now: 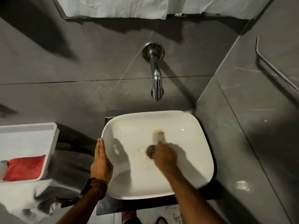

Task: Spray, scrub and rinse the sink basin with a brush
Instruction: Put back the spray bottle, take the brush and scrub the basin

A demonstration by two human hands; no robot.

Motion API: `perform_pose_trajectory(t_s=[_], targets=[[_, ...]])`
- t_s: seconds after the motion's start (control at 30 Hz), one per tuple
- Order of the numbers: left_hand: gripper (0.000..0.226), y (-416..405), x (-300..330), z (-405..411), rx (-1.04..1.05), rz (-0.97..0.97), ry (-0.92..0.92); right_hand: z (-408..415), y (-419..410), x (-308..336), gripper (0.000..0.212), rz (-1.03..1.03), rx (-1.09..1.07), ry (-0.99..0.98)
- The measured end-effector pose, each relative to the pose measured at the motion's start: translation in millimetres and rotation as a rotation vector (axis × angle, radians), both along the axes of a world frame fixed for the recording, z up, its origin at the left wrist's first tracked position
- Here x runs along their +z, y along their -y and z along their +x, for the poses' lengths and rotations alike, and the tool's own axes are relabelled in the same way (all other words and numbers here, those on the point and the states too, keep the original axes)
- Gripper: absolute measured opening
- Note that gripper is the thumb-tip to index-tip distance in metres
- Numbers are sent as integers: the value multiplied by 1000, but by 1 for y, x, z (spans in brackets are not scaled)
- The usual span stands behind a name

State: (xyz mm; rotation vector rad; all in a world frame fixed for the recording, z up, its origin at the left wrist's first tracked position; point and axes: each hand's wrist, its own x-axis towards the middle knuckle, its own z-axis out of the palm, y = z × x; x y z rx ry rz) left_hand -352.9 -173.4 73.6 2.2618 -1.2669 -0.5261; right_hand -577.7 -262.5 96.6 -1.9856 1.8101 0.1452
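Note:
A white rounded sink basin (191,152) sits on a dark counter, its metal drain (151,151) near the middle. My right hand (165,156) is inside the basin, blurred, gripping a white brush (157,135) with a yellow spot; the brush head lies against the basin floor just beyond the drain. My left hand (101,160) rests flat on the basin's left rim, fingers straight and together, holding nothing. A chrome tap (156,78) sticks out of the wall above the basin; no water is visible coming from it.
A white tray (29,139) holding a red cloth (25,167) stands to the left of the sink. A grey cloth lies between them. Grey tiled walls close in behind and to the right, where a metal rail (275,68) hangs.

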Motion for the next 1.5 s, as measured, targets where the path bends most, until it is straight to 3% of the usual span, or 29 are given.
perform_pose_trajectory(t_s=[0.07, 0.13, 0.2, 0.3, 0.37, 0.43, 0.53, 0.6, 0.7, 0.83, 1.07, 1.23, 1.4, 1.5], targets=[[78, 0, -1, 1, -4, -35, -24, -46, 17, 3, 27, -17, -210, -105], [77, -2, -1, 2, -19, -79, -57, -61, 13, 7, 28, -96, -232, -199], [75, -4, -3, 2, -17, -92, -85, -37, 3, 4, 28, -40, -216, -88], [72, -5, -4, 3, -27, -94, -75, 39, -27, 1, 26, 100, -56, 91], [69, -5, -5, 3, -42, -97, -64, 83, -64, 14, 20, 7, 119, 201], [68, -5, -6, 4, -54, -103, -60, 85, -75, 27, 11, 166, 228, 282], [69, -4, -6, 4, -47, -110, -58, 50, -68, 15, 23, -25, 276, 63], [69, -4, -6, 4, -42, -113, -53, 7, -46, 6, 33, -1, 113, -74], [70, -4, -5, 2, -26, -106, -59, -55, -21, 14, 31, 7, -126, -237], [71, -5, -3, 1, -22, -98, -48, -50, -31, 20, 23, 72, -202, -182], [70, -5, -3, 0, -23, -86, -23, 75, -104, 23, 23, 179, 189, 80], [72, -4, -5, 2, -30, -84, -29, 28, -88, 28, 28, 123, 178, -49], [70, -4, -4, 0, -9, -97, -46, -87, -50, 41, 30, 47, -85, -384], [69, -5, -5, 0, -9, -101, -30, -68, -59, 39, 28, 169, -61, -287]])
